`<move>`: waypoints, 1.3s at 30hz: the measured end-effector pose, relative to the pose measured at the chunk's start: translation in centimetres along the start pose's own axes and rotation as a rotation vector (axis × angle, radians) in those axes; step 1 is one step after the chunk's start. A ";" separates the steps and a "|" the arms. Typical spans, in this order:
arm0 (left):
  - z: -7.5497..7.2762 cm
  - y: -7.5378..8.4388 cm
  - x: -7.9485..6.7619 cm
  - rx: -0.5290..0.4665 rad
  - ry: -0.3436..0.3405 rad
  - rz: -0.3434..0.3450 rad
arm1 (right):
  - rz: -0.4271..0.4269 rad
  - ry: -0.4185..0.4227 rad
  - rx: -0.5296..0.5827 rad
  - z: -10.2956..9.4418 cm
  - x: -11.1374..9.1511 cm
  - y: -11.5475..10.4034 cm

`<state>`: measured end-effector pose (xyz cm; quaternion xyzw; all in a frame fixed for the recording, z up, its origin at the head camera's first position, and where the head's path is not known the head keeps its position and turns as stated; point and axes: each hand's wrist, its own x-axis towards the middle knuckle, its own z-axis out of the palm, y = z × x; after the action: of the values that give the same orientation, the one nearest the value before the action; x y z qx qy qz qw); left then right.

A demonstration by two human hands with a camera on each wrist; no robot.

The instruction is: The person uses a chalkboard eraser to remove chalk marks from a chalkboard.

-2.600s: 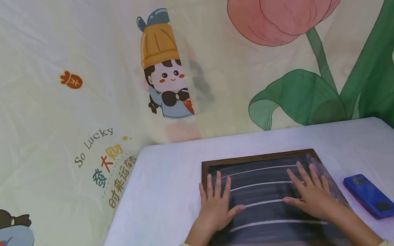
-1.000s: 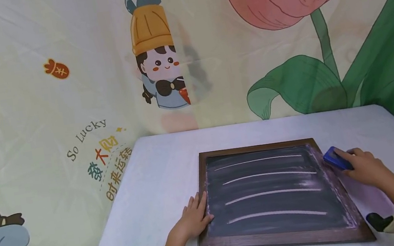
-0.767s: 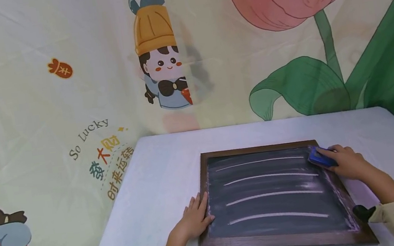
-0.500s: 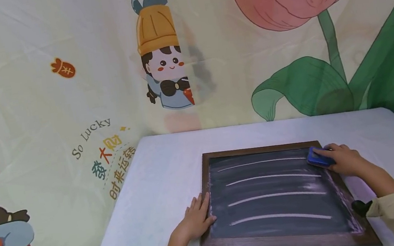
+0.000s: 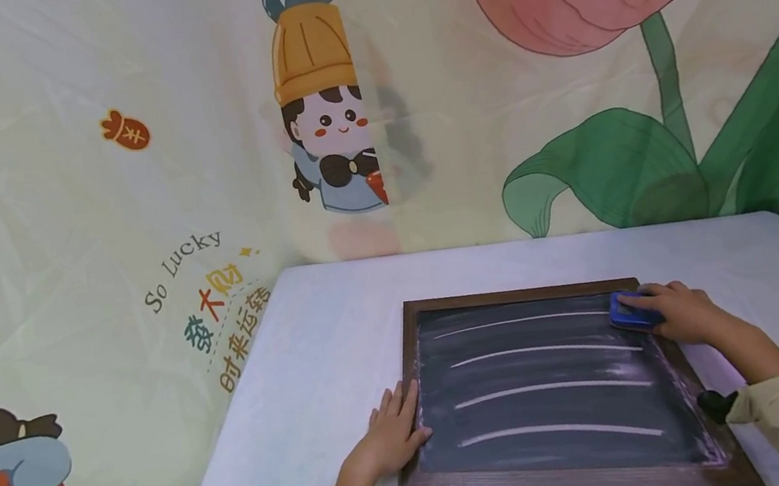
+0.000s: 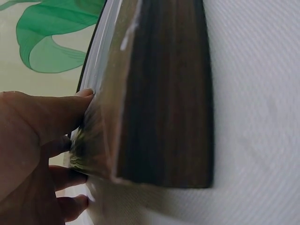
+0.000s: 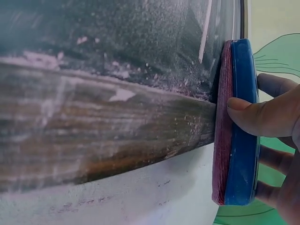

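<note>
A wood-framed chalkboard (image 5: 528, 375) lies on the table, with several curved white chalk lines across its dark face. My right hand (image 5: 687, 312) grips a blue chalkboard eraser (image 5: 631, 312) over the board's upper right corner, where the top line reaches its left side. In the right wrist view, thumb and fingers hold the blue back of the eraser (image 7: 243, 126), and its reddish felt pad (image 7: 222, 154) faces the board. My left hand (image 5: 389, 436) rests at the left edge of the frame with its fingers extended. Its thumb touches the frame in the left wrist view.
A white cloth covers the table (image 5: 292, 398). Chalk dust marks the right side of the frame (image 7: 108, 122). Behind stands a printed curtain (image 5: 430, 104) with a tulip and cartoon figures.
Both hands lay flat on the board at first. My right hand has picked up the eraser from the table and brought it left onto the board's corner. My left hand has shifted to the left edge.
</note>
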<state>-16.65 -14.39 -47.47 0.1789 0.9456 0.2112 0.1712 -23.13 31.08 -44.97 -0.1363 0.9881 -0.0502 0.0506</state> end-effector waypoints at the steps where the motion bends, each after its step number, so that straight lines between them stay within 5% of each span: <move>1: 0.0 0.0 0.0 0.001 -0.001 -0.002 | 0.000 -0.002 0.004 0.0 0.0 0.0; 21: 0.2 0.2 0.1 0.014 -0.007 -0.005 | -0.103 -0.007 0.060 0.0 2.1 -3.2; 39: 0.2 -0.1 0.2 0.000 -0.009 -0.013 | -0.204 -0.058 0.023 0.6 7.0 -10.4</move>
<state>-16.81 -14.29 -47.69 0.1735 0.9459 0.2095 0.1769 -27.02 19.16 -44.97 -0.2370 0.9666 -0.0624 0.0755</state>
